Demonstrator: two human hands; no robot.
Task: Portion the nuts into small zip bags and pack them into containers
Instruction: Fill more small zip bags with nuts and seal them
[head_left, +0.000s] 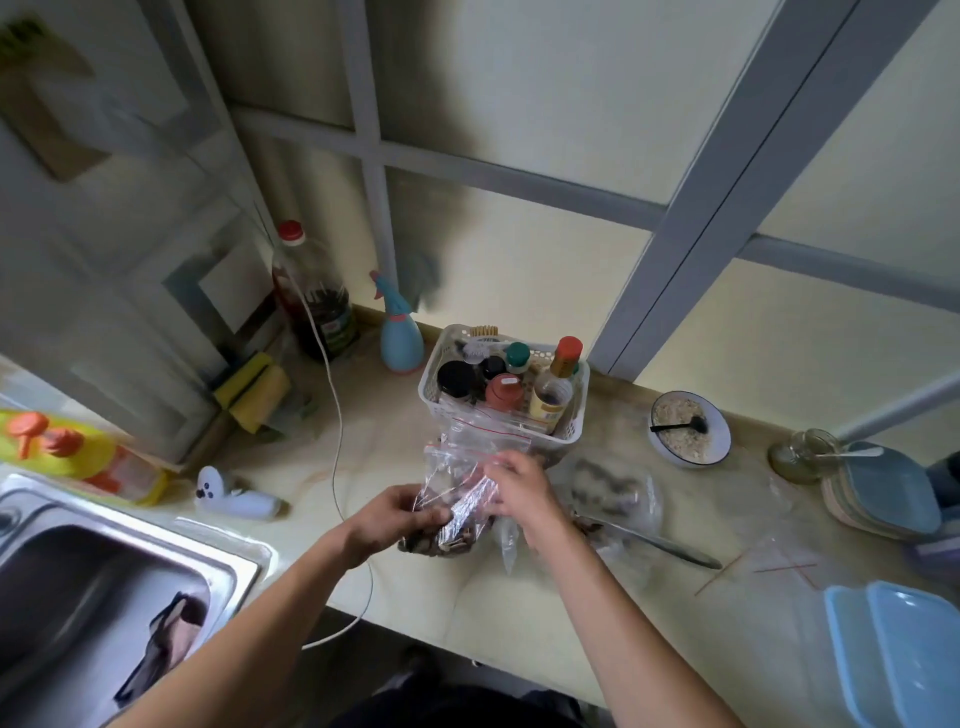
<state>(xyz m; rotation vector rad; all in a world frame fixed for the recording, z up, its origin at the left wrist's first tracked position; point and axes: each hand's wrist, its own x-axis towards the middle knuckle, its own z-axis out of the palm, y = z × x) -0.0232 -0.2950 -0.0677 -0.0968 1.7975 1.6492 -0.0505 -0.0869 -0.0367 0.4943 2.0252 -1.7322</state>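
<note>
A small clear zip bag (451, 470) with a red seal line stands over the counter, brown nuts (441, 540) filling its bottom. My left hand (397, 517) grips the bag's left side with curled fingers. My right hand (519, 486) pinches the bag's upper right part. A second clear bag of nuts (610, 486) lies just to the right on the counter. A light blue container (898, 649) sits at the lower right edge. A stack of blue and pink containers (883, 493) stands at the far right.
A white basket (563, 434) of spice bottles stands right behind the bag. A metal spoon (665, 543) lies to the right, near a bowl of oats (688, 428) and a glass jar (802, 457). Sink (104, 571) at left; a white cable (337, 441) crosses the counter.
</note>
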